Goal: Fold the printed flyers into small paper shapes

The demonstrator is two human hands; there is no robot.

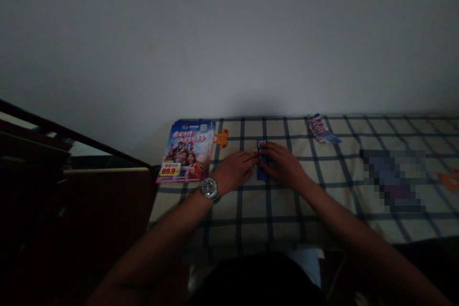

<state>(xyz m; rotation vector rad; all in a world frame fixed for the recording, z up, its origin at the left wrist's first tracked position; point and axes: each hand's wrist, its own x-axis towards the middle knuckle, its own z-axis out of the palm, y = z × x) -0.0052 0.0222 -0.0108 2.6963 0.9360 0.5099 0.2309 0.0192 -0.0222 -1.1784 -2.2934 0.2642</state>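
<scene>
A narrow folded flyer (262, 174), mostly blue with a pale printed square near its top, lies on the checked cloth between my hands. My left hand (234, 171), with a metal watch at the wrist, has its fingers pressed together at the strip's left edge. From the right, my right hand (287, 166) curls its fingers and thumb onto the same strip, partly covering it. Left of my hands rests a stack of flat, colourful flyers (186, 153) showing a price of 89.9. Several folded paper pieces (320, 130) sit in a small fanned pile farther right, by the wall.
The checked cloth (229, 210) covers a long surface against a pale wall (229, 38). A blurred-out dark rectangular item (394, 181) lies at the right. Beyond the left edge is a dark area with a slanting dark rail (79, 136).
</scene>
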